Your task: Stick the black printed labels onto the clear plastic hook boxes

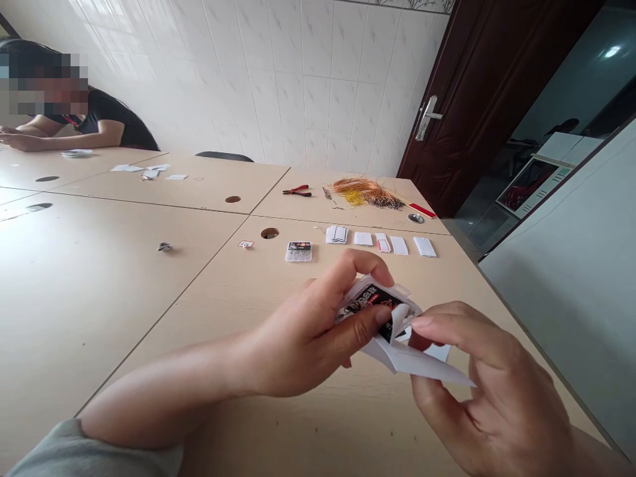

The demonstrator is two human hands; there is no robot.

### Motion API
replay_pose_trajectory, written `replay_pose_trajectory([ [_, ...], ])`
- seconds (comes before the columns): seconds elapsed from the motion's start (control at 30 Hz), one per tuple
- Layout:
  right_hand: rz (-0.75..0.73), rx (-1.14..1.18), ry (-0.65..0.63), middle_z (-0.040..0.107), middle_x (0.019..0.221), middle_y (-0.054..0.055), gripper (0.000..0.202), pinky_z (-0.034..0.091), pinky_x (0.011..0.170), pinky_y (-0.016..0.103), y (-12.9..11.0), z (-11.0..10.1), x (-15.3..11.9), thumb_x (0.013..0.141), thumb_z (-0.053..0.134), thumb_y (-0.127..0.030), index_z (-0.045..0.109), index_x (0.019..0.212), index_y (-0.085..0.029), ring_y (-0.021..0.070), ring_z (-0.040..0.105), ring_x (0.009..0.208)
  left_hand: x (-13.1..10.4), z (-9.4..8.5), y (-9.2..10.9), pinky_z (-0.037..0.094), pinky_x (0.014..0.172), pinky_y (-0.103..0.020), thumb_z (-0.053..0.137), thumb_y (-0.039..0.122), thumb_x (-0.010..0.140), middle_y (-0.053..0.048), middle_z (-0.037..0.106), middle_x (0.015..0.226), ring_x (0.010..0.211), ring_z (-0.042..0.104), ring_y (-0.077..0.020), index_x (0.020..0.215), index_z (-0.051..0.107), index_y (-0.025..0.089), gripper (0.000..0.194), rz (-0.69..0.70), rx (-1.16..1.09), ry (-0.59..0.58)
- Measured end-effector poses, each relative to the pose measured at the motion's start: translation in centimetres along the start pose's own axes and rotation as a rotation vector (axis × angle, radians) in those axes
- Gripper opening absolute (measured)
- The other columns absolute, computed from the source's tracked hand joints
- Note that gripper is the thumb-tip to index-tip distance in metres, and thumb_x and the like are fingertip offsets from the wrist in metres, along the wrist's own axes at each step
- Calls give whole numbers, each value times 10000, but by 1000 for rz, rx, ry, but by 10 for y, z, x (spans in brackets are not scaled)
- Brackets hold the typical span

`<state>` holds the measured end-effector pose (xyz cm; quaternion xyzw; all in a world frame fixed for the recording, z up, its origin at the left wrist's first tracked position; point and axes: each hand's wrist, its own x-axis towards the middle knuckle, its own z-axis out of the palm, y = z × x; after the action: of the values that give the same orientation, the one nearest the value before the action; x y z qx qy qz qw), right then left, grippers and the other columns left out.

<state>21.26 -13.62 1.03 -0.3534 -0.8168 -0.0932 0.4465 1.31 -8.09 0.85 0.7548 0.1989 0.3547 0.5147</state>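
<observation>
Two hands on one small packet [373,306] above the table [124,278]: left hand [308,338] pinching its printed face between thumb and forefinger, right hand [491,384] curled loosely, fingertips peeling the white paper flap [422,364]

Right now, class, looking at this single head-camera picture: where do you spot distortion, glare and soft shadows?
Head view: wide-angle distortion tilts the door and wall tiles; glare patch on the grey surface at upper right; soft, faint shadows under the left hand, right hand and packet; the far pliers look small, slightly soft.
</observation>
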Motion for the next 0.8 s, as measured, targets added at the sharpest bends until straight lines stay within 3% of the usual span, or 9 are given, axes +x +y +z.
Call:
replay_pose_trajectory([
  [0.13,-13,1,-50,743,876,26,421,642,719,261,2,-1,-2,797,519,-32,525,1186,-194,153,731,727,4,-3,1,474,590,-197,461,253,1057,23,552,858,671,525,-90,1223,410,238,175,48,66,-13],
  [0.27,-53,8,-83,781,996,61,488,657,696,295,3,0,2,821,503,-17,522,1276,-194,167,739,716,3,-2,3,504,617,-183,452,292,1071,18,575,881,683,546,-81,1284,440,234,221,46,77,-10],
  [0.43,-81,-12,-75,797,937,48,440,649,669,270,4,0,5,848,530,-42,579,1263,-182,172,754,739,0,1,3,542,564,-141,434,400,1072,-11,604,968,718,574,-87,1242,506,253,235,-36,-29,22],
  [0.63,-68,-57,-93,793,925,60,298,624,695,256,2,3,4,913,515,-67,570,1195,-144,148,743,758,1,0,4,554,582,-88,447,396,1067,-1,599,996,755,573,-69,1175,524,255,193,-68,-79,12],
  [0.8,-55,-53,-106,774,880,53,349,602,683,262,1,1,1,864,500,-14,552,1181,-151,151,739,776,2,0,8,542,548,-103,457,392,1060,9,592,939,693,570,-73,1189,517,264,191,-165,-214,10],
])
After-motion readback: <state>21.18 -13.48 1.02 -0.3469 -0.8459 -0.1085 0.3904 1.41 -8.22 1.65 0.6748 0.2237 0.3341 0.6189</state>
